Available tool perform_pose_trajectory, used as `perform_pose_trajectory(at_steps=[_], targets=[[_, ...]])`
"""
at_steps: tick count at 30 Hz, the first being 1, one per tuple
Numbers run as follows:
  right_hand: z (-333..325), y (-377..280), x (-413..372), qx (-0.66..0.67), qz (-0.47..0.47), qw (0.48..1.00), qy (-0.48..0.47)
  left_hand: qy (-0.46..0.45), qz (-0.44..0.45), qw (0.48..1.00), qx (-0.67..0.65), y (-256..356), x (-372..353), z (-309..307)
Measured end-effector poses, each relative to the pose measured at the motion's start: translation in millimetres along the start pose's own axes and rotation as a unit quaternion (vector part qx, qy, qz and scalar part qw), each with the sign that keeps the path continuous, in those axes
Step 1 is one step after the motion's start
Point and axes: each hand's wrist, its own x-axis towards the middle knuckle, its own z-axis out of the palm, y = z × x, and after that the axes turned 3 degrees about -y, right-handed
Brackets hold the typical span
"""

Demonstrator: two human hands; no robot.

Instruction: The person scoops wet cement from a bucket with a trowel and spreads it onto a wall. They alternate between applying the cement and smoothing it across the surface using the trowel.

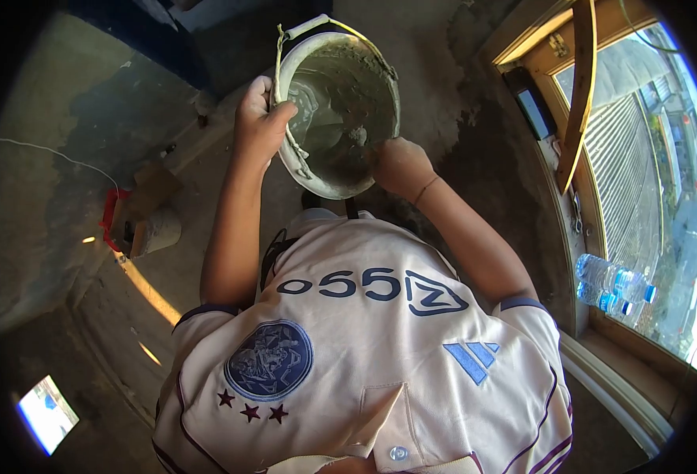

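Note:
A mortar-stained bucket (pixel 285 154) is tilted so that its mouth faces the camera, with grey wet-looking material on the inner wall and bottom. Its wire handle with a pale grip stands up at the far side. My left hand (pixel 263 118) is closed on the bucket's left rim, thumb over the edge. At the lower right rim is my right hand (pixel 403 167), closed in a fist, its fingertips partly hidden inside the bucket's edge. Whether it grips the rim or something else cannot be made out.
To the right, a wooden-framed window (pixel 593 197) has a loose wooden strip and a dark phone-like object (pixel 531 107) beside it. Plastic bottles (pixel 613 283) lie on the sill. A smaller bucket (pixel 159 231) and a cardboard piece (pixel 151 189) are at the left.

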Motion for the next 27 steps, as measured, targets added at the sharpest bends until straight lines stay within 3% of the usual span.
perform_pose_trajectory(at_steps=[2, 9, 15, 27], targets=[[12.0, 4.5, 2.1, -0.063, 0.000, 0.998, 0.007, -0.008, -0.004, 0.999, -0.033, 8.7, -3.0, 8.1], [7.3, 5.7, -12.5, -0.068, 0.023, 0.996, 0.047, -0.066, -0.010, 0.998, -0.021, 14.8, -7.0, 16.9], [20.5, 20.0, -7.3, -0.049, 0.050, 0.987, 0.141, -0.098, -0.019, 0.995, -0.023, 14.4, -3.5, 22.0], [48.2, 60.9, -28.5, 0.025, 0.038, 0.975, 0.220, -0.184, -0.135, 0.971, -0.073, -54.1, 12.6, 41.6]])
